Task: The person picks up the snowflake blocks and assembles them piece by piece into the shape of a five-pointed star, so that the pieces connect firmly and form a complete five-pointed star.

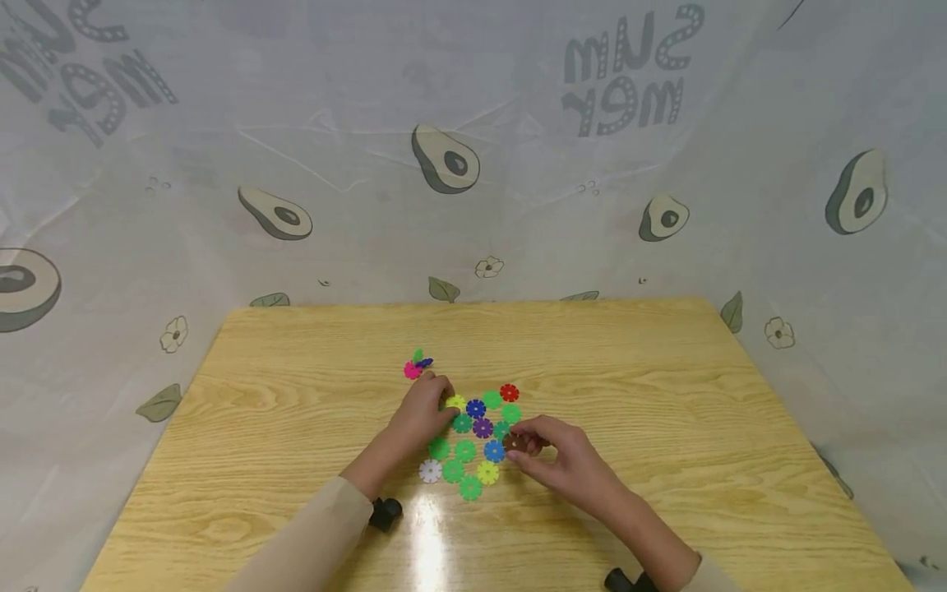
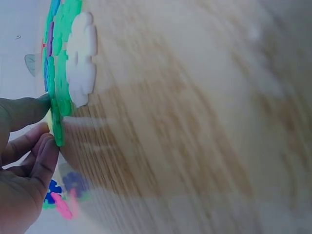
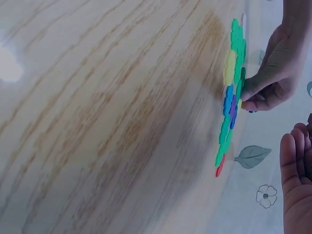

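Several flat, notched plastic interlocking discs lie in a cluster on the wooden table, among them a blue disc (image 1: 476, 409), a purple disc (image 1: 482, 427) and a white disc (image 1: 431, 471). At the cluster's far left edge, my left hand (image 1: 427, 404) pinches a yellow disc (image 1: 456, 403) between thumb and fingers. A brown disc (image 1: 515, 443) is held by the thumb and fingertips of my right hand (image 1: 565, 460), tilted, at the cluster's right side next to a light-blue disc (image 1: 494, 450). In the right wrist view, only part of my right hand (image 3: 298, 180) shows.
Beyond my left hand lies a small group with a pink disc (image 1: 412, 371), a dark blue disc (image 1: 424, 363) and a green disc (image 1: 418, 355). A red disc (image 1: 509, 393) marks the cluster's far right. A printed sheet (image 1: 533, 205) hangs around the table (image 1: 666, 386).
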The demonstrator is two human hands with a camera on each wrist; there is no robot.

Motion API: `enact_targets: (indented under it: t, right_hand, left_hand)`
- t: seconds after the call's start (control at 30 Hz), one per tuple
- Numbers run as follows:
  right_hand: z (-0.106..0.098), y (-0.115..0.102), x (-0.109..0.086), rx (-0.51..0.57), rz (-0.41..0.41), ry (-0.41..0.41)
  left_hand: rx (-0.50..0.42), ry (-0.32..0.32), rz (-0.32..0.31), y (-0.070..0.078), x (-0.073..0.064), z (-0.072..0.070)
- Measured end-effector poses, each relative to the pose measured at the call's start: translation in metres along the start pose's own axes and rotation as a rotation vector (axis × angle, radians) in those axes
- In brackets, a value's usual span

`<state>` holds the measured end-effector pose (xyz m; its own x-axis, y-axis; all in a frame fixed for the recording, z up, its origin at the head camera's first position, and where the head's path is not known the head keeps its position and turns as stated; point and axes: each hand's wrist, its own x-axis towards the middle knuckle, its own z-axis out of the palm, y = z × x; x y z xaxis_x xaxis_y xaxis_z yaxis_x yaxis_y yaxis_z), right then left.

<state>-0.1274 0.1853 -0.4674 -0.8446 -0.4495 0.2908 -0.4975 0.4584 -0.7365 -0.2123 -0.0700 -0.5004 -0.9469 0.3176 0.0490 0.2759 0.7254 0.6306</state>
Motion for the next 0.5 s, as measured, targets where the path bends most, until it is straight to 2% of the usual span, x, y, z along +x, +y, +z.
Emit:
enact_targets:
  t: [0.23,0.37,0.5]
  right_hand:
    - [0.0019,0.0013,-0.0002,-0.024,-0.015,0.010]
    - [0.0023,0.0011,0.0004,-0.019,-0.006,0.003]
    - [0.0029,0.0016,0.0008,-0.017,0.011,-0.006]
  left_hand:
    - [-0.048,-0.014,0.000,0.0007,0.0002,-0.0003]
    - [-0.078,0.011,0.028,-0.0018,0.0005,0.0007]
    - [-0.100,0.062,0.046,-0.0076,0.0006,0.0018]
